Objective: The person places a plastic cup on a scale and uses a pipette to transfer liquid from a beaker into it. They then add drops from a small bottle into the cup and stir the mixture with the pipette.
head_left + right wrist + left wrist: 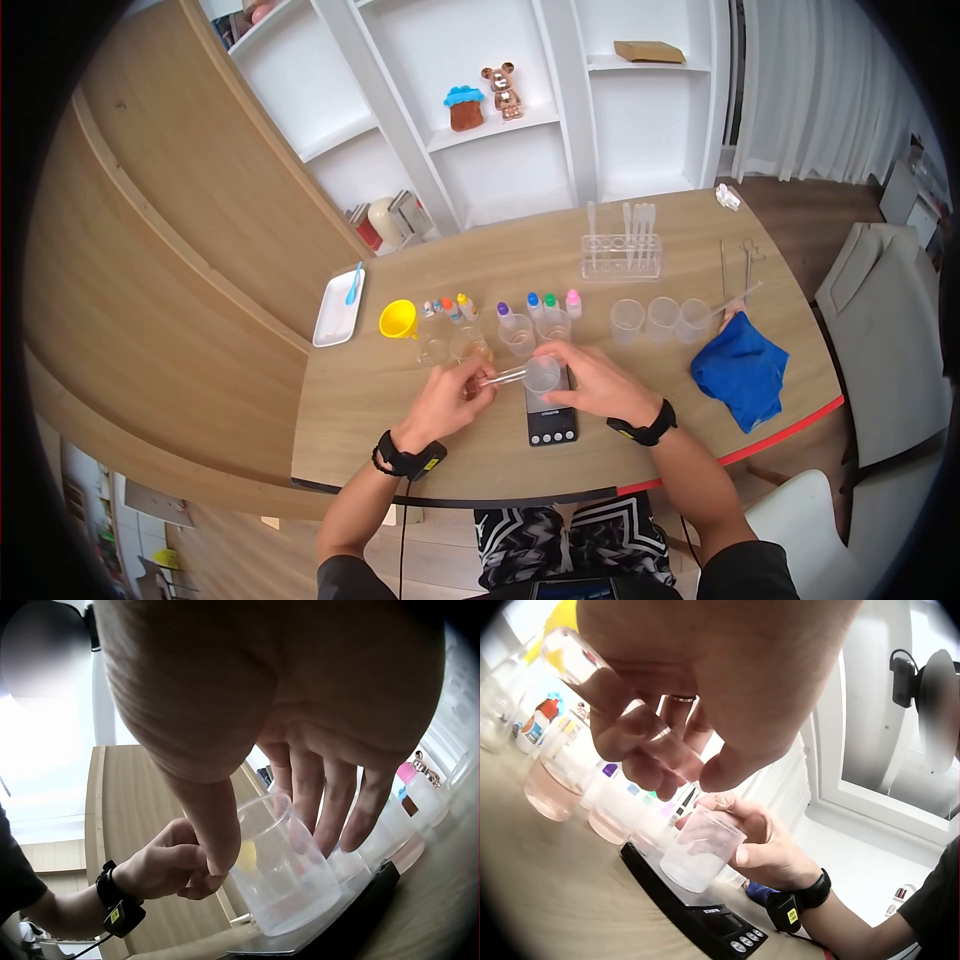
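My left hand [445, 402] pinches a clear test tube [571, 664] between thumb and fingers. The tube lies tilted, and in the head view one end points at the clear plastic cup [542, 375]. That cup stands on a black digital scale [552, 425] with a row of round buttons. Thumb and fingers of my right hand [597, 380] hold the cup from either side near its rim, as the right wrist view [289, 877] of the cup shows. Beyond it, cups with pinkish liquid [553, 791] stand on the table.
Small colour-capped bottles [550, 301] and a yellow funnel [398, 319] line the back. A clear rack [621, 262] holds pipettes. Further right are empty cups [661, 318] and a blue cloth [740, 372]. A white tray [338, 312] lies far left.
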Action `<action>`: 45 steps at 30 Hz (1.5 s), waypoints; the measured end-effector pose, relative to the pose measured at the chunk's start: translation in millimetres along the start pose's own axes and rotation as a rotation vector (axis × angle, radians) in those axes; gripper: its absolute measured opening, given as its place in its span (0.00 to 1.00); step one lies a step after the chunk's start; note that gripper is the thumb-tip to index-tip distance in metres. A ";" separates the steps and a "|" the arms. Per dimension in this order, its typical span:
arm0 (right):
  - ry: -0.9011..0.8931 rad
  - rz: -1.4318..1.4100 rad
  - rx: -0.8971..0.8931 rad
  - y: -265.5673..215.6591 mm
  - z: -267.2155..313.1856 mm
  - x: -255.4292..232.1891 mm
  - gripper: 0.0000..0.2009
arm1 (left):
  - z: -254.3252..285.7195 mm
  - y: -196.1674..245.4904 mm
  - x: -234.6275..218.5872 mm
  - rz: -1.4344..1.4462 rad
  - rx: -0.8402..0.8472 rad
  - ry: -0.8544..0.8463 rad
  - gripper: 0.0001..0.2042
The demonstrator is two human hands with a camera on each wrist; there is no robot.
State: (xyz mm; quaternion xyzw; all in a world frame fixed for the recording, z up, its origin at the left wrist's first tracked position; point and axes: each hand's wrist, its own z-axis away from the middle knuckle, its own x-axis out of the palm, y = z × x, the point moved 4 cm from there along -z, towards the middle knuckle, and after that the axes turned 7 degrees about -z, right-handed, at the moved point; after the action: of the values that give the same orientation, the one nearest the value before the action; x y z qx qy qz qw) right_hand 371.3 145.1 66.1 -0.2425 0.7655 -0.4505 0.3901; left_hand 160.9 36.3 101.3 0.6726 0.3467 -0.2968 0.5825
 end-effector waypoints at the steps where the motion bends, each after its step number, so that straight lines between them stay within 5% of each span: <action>1: 0.000 0.001 -0.001 -0.8 -0.1 0.4 0.29 | -0.3 1.0 -1.4 -0.016 0.003 -0.002 0.08; 35: -0.010 0.010 0.015 -7.7 0.4 1.0 0.29 | -7.2 41.2 -19.4 -0.700 0.361 0.029 0.13; 45: -0.037 0.030 0.053 -16.0 -1.6 -0.1 0.27 | -10.6 51.6 -15.9 -0.881 0.519 0.075 0.07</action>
State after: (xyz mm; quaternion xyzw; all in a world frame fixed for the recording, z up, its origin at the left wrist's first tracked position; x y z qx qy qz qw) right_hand 370.4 138.4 80.7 -0.2288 0.7495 -0.4602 0.4173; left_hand 193.5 40.7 145.4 0.5951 0.5328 -0.5662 0.2032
